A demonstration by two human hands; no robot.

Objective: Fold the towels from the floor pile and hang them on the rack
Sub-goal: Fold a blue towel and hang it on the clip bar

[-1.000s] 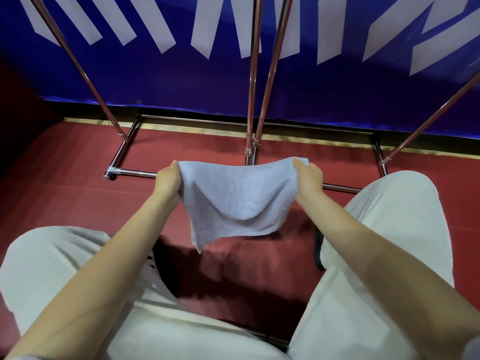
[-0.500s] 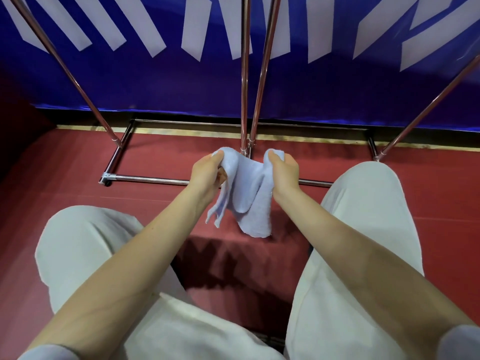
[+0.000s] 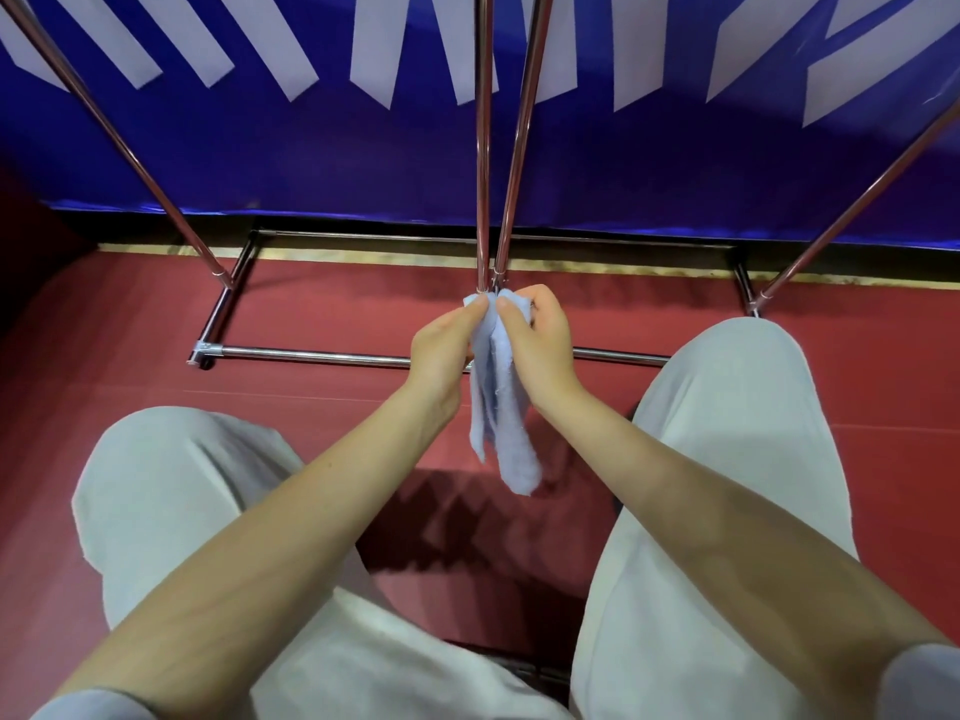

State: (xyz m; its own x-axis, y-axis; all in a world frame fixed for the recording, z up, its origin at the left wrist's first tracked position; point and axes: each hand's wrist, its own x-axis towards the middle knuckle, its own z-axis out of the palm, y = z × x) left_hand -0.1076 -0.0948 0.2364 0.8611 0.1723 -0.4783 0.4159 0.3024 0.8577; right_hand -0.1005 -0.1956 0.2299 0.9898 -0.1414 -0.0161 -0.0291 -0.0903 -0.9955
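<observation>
Towel (image 3: 503, 418): pale blue, folded in half and hanging down, just in front of the rack's (image 3: 483, 148) two middle poles
Left hand (image 3: 445, 345): you are pinching the towel's top edge
Right hand (image 3: 535, 341): your fingers are curling round the same top edge, thumb touching your left thumb
Rack: its base bars are lying on the red floor (image 3: 104, 356)

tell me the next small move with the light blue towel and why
Probably pass both top corners into one hand and smooth the fold. The left hand and right hand pinch the light blue terry towel together at its top, so it hangs doubled, not yet over the chrome metal rack.
</observation>
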